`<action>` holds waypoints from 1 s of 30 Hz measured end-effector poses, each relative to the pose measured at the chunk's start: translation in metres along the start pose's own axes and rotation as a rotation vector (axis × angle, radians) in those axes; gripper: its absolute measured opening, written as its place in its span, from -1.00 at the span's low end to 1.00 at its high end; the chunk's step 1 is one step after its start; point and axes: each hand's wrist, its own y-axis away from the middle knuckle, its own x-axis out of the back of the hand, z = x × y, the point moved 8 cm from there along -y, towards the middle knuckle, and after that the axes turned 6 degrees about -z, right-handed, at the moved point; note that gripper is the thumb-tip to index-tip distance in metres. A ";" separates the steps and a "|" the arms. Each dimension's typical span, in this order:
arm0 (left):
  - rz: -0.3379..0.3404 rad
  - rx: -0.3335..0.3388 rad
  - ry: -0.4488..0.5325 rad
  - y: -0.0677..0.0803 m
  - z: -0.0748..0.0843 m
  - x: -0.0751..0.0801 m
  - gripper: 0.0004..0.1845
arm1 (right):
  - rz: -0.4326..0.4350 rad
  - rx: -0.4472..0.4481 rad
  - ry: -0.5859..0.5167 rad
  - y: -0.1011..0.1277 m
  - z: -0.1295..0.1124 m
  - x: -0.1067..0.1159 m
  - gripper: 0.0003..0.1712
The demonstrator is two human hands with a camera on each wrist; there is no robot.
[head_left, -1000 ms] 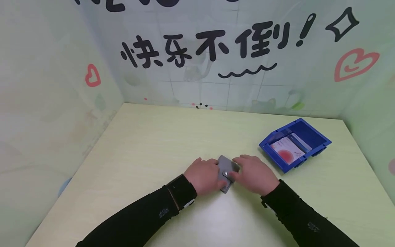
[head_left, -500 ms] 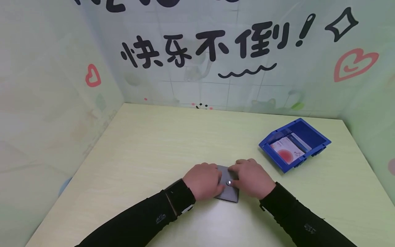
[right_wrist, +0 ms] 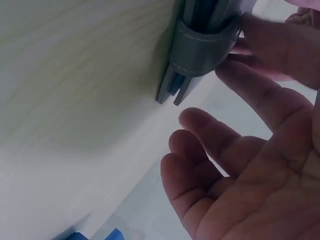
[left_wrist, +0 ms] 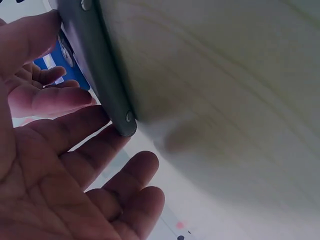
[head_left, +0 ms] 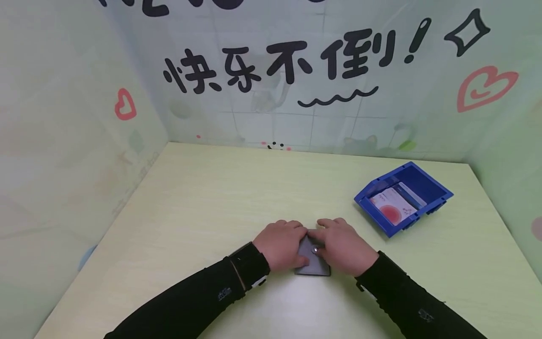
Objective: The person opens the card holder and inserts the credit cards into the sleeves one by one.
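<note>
A grey card holder (head_left: 314,266) with a metal snap lies on the table in front of me. My left hand (head_left: 280,246) holds its left side, thumb on the top face and fingertips at the far edge. On its right side, my right hand (head_left: 345,247) has the thumb by the snap and the index finger near the far edge. In the right wrist view, a stitched strap (right_wrist: 202,52) wraps the holder's side, between thumb and index fingertip; something blue shows between the leaves. The holder's rounded spine (left_wrist: 102,70) faces the left wrist camera.
A blue plastic bin (head_left: 417,176) stands at the right back of the pale wooden table (head_left: 220,188). Inside it lie a white card with a red circle (head_left: 391,207) and a bluish card (head_left: 410,195). Printed cloth walls (head_left: 254,127) border the table's back and sides.
The card holder has turned from a slanted position to nearly square with me and come slightly nearer. Both hands moved with it and have drawn closer together at its far edge.
</note>
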 end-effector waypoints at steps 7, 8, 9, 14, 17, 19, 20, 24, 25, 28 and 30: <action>-0.018 0.022 -0.031 -0.001 -0.001 0.001 -0.36 | 0.011 -0.007 -0.069 -0.002 0.002 0.000 -0.82; -0.020 0.023 -0.029 -0.001 -0.001 0.001 -0.37 | 0.014 -0.001 -0.071 -0.003 0.002 0.000 -0.84; -0.022 0.023 -0.030 -0.001 -0.001 0.002 -0.37 | 0.017 0.006 -0.069 -0.003 0.001 0.000 -0.85; -0.022 0.024 -0.025 -0.001 0.000 0.003 -0.38 | 0.001 -0.008 -0.085 -0.004 0.000 -0.001 -0.87; -0.019 0.026 -0.033 -0.001 0.000 0.003 -0.39 | -0.034 -0.028 -0.123 -0.004 0.000 -0.002 -0.90; -0.021 0.030 -0.046 -0.001 0.000 0.003 -0.38 | -0.065 -0.045 -0.154 -0.006 0.000 -0.004 -0.91; -0.023 0.031 -0.051 -0.001 0.000 0.003 -0.38 | -0.076 -0.049 -0.165 -0.006 0.001 -0.006 -0.91; -0.028 0.037 -0.059 -0.001 0.000 0.002 -0.37 | -0.106 -0.071 -0.199 -0.008 0.002 -0.010 -0.88; -0.028 0.038 -0.057 -0.001 0.000 0.002 -0.37 | -0.105 -0.071 -0.199 -0.009 0.002 -0.011 -0.87; -0.030 0.041 -0.055 0.000 0.000 0.002 -0.37 | -0.104 -0.062 -0.202 -0.009 0.002 -0.011 -0.81; -0.030 0.041 -0.055 0.000 0.001 0.002 -0.37 | -0.100 -0.052 -0.196 -0.009 0.002 -0.011 -0.77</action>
